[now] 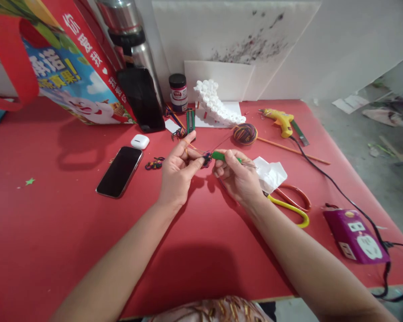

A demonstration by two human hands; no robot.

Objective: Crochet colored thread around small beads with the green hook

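Observation:
My left hand (179, 167) pinches a small dark multicoloured crochet piece (207, 159) between thumb and fingers, its index finger raised with an orange strand of yarn running by it. My right hand (236, 174) is closed on a green-handled crochet hook (218, 155). The green end meets the crochet piece, and a thin metal shaft sticks out to the right past my fingers. Behind my hands sits a ball of dark variegated yarn (244, 134), with a strand leading toward the piece. Another looped bit of multicoloured yarn (154, 163) lies left of my left hand.
Left are a phone (120, 172), a white earbud case (140, 141), a gift bag (83, 85) and a steel flask (142, 53). Right are scissors (290, 208), crumpled tissue (271, 174), a wooden stick (293, 150), a yellow glue gun (280, 120) and a purple power box (355, 237) with cords.

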